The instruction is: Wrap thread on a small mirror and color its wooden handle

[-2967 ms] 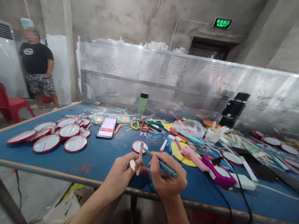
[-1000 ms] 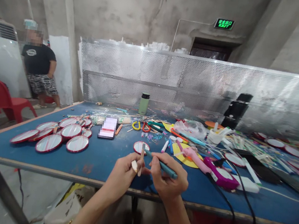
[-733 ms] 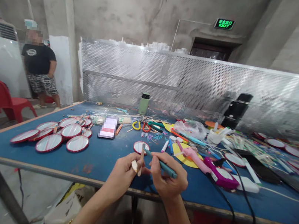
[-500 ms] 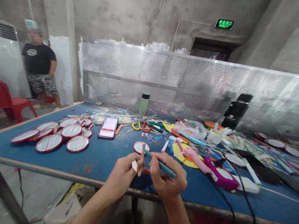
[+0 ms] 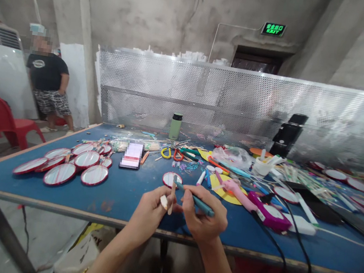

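Note:
Near the table's front edge, my left hand [image 5: 154, 207] pinches a flat wooden craft stick [image 5: 171, 199], held upright. A pale, whitish piece [image 5: 163, 202] also shows at its fingers; I cannot make out what it is. My right hand [image 5: 206, 215] is closed round a teal marker pen [image 5: 201, 204] in a writing grip. The pen's tip end meets or nearly meets the upper part of the stick. Just behind the fingers lies a small round mirror [image 5: 170, 179] with a red rim, partly covered by the stick.
Several red-rimmed round mirrors [image 5: 87, 159] are piled at left, beside a phone [image 5: 131, 155]. A green tumbler [image 5: 175, 126] stands at the back. To the right are a pink glue gun [image 5: 238, 194], a purple device [image 5: 268, 212], cables and a white cup of pens [image 5: 261, 167]. A person [image 5: 49, 73] stands far left.
Almost nothing differs. Both hands keep their grips, with the marker pen's back end shifted very slightly.

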Motion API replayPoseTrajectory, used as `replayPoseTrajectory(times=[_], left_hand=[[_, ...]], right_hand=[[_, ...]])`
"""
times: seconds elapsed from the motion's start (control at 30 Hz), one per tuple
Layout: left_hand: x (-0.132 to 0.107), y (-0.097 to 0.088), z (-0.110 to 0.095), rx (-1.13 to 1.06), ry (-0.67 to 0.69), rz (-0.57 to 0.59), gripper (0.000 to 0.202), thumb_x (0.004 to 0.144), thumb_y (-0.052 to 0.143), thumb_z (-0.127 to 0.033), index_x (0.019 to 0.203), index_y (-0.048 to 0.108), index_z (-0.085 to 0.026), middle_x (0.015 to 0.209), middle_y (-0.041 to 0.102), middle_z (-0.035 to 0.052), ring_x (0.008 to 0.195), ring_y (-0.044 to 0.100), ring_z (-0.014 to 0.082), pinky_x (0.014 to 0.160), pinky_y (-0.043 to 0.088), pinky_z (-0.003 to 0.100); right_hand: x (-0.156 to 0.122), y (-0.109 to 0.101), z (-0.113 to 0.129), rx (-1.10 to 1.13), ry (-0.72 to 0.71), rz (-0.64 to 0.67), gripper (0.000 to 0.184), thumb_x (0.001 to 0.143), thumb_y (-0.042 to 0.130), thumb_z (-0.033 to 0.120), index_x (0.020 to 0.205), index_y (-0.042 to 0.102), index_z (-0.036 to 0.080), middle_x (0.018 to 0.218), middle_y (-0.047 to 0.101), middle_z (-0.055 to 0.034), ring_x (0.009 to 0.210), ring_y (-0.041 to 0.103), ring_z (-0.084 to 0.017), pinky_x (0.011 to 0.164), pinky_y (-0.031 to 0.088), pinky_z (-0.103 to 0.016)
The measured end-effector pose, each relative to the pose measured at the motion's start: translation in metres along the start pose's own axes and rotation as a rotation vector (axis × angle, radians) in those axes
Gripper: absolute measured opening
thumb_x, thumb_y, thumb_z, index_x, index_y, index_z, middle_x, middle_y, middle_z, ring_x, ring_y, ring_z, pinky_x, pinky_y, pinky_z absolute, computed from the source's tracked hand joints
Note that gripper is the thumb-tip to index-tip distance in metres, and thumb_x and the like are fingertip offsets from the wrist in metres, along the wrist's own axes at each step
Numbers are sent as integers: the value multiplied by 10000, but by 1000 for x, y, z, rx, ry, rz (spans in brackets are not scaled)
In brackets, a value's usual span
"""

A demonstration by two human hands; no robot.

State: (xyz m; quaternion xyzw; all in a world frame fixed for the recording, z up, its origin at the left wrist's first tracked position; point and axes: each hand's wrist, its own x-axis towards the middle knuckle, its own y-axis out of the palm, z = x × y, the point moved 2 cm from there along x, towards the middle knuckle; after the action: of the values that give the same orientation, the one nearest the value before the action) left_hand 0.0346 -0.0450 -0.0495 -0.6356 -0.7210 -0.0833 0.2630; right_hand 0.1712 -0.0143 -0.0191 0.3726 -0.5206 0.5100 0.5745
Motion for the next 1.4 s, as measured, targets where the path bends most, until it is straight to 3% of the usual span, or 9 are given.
replayPoseTrajectory(times=[0.2, 0.87, 1.4], left_hand=[[0, 2, -3, -92, -58, 6, 341, 933, 503, -427, 702, 549, -180, 650, 543, -20, 588, 519, 128, 630, 460, 207], [0, 0, -3, -16, 0, 9, 337, 948, 476, -373, 686, 541, -172, 648, 514, -27, 624, 448, 127, 628, 396, 201], [0, 0, -1, -24, 2, 3, 325, 949, 484, -363, 711, 577, -163, 650, 533, -24, 627, 481, 126, 637, 421, 199]], right_hand=[[-6, -6, -6, -52, 79, -107, 145, 809, 627, 91, 880, 699, 196, 690, 711, -21, 586, 674, -152, 595, 556, -265], [1, 1, 1, 13, 10, 0, 175, 802, 601, 71, 888, 682, 200, 650, 678, 9, 520, 625, -114, 537, 518, -230], [-2, -2, -1, -25, 20, -13, 163, 807, 607, 72, 883, 681, 195, 663, 687, -2, 545, 641, -126, 544, 522, -237]])
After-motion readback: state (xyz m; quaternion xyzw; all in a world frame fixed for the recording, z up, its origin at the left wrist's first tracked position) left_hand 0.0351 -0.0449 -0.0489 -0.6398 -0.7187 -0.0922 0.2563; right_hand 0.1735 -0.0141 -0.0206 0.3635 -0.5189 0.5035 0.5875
